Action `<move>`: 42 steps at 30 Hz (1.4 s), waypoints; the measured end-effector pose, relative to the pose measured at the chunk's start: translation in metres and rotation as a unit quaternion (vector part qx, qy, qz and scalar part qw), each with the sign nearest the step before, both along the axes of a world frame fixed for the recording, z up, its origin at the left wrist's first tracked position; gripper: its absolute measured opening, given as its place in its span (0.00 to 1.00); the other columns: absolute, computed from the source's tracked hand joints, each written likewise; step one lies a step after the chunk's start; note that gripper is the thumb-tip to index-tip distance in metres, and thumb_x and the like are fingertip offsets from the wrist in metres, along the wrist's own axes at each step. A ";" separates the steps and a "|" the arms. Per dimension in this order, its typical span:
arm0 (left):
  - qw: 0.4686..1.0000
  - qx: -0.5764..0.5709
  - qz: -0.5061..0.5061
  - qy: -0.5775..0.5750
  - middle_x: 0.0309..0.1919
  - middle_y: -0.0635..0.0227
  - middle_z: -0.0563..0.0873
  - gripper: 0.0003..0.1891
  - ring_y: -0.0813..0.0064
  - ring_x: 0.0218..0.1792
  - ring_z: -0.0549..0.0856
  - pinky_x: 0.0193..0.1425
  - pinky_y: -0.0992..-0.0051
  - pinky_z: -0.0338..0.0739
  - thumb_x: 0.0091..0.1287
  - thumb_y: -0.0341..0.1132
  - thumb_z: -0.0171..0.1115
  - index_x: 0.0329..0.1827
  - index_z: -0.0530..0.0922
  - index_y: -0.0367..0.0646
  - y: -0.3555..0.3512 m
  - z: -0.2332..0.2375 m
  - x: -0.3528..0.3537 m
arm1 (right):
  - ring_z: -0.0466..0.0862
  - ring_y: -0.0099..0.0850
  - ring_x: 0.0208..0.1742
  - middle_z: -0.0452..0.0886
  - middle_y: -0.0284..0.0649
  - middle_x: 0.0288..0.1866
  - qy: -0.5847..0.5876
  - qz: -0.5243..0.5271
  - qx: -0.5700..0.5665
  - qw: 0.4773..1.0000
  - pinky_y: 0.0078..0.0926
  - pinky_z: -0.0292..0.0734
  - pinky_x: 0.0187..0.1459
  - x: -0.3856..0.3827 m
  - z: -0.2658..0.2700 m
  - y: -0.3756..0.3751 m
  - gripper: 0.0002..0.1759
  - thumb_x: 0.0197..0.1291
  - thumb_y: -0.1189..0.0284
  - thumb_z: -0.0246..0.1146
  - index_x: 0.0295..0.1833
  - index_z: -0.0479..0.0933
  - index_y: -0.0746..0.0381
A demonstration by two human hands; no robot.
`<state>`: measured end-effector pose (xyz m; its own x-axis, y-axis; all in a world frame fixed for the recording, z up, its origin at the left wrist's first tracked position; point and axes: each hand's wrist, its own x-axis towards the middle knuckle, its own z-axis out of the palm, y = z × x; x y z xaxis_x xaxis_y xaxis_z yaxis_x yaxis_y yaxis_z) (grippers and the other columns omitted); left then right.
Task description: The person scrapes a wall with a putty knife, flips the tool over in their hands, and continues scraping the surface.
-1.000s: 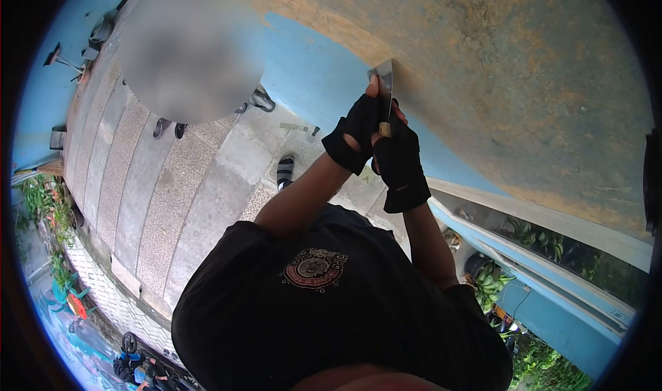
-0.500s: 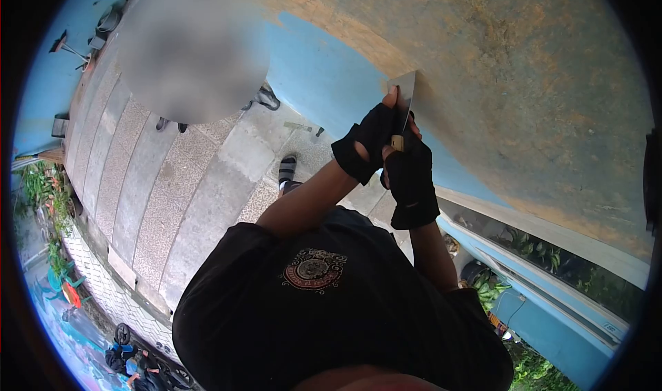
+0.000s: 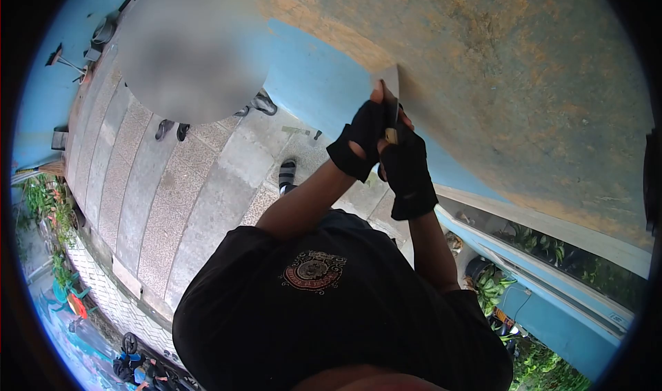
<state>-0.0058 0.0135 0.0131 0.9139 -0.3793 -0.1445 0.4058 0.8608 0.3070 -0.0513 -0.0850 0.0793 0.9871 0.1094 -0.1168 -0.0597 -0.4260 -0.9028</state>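
My right hand [image 3: 407, 162], in a black fingerless glove, is closed around the wooden handle [image 3: 392, 136] of a scraper. The scraper's wide metal blade [image 3: 391, 78] rests against the wall [image 3: 483, 81], near the border between blue paint and a bare, patchy brown-grey area. My left hand [image 3: 362, 134], gloved the same way, grips the scraper from the left side, with a fingertip pressed near the blade. Part of the handle is hidden between both hands.
Another person's feet [image 3: 172, 130] show on the paved floor [image 3: 227, 174], below a blurred patch. A small dark object [image 3: 318, 135] lies on the floor near the wall's foot. A ledge [image 3: 538, 267] with plants is at the right; chairs [image 3: 65, 298] stand far left.
Both hands and the scraper have shifted a little left and up along the wall. The blade now looks narrower, turned more edge-on. The grip stays the same.
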 end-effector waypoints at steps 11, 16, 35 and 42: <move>0.999 0.008 -0.029 0.012 0.27 0.61 0.85 0.34 0.63 0.34 0.87 0.41 0.67 0.83 0.70 0.68 0.49 0.35 0.78 0.40 0.001 0.019 -0.010 | 0.85 0.32 0.44 0.84 0.43 0.42 0.046 -0.037 0.018 0.998 0.30 0.79 0.48 -0.014 -0.006 -0.004 0.20 0.57 0.77 0.61 0.57 0.77 0.66; 0.999 0.001 -0.042 -0.003 0.28 0.61 0.85 0.33 0.63 0.34 0.87 0.42 0.67 0.83 0.70 0.68 0.50 0.36 0.78 0.41 0.002 0.013 -0.004 | 0.85 0.33 0.43 0.84 0.46 0.41 0.048 -0.025 0.014 0.998 0.29 0.79 0.47 -0.008 0.004 -0.002 0.21 0.57 0.76 0.61 0.58 0.76 0.67; 0.999 0.024 0.024 -0.012 0.31 0.63 0.85 0.33 0.67 0.37 0.86 0.43 0.68 0.82 0.72 0.67 0.44 0.36 0.78 0.41 0.022 -0.005 0.011 | 0.74 0.22 0.15 0.72 0.29 0.18 0.045 0.020 0.047 0.998 0.25 0.67 0.18 0.016 -0.022 0.012 0.03 0.61 0.76 0.59 0.35 0.72 0.64; 0.991 0.072 -0.114 0.002 0.39 0.59 0.86 0.26 0.66 0.42 0.87 0.50 0.65 0.82 0.73 0.59 0.53 0.43 0.80 0.40 0.056 -0.025 -0.035 | 0.82 0.30 0.31 0.82 0.39 0.35 0.080 0.041 0.071 0.993 0.27 0.75 0.35 -0.032 -0.017 -0.013 0.27 0.57 0.75 0.65 0.64 0.73 0.65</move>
<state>-0.0409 0.0698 -0.0120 0.8061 -0.5511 -0.2158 0.5864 0.6943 0.4172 -0.0835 -0.0982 0.0618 0.9444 0.2147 -0.2489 -0.1772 -0.3052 -0.9357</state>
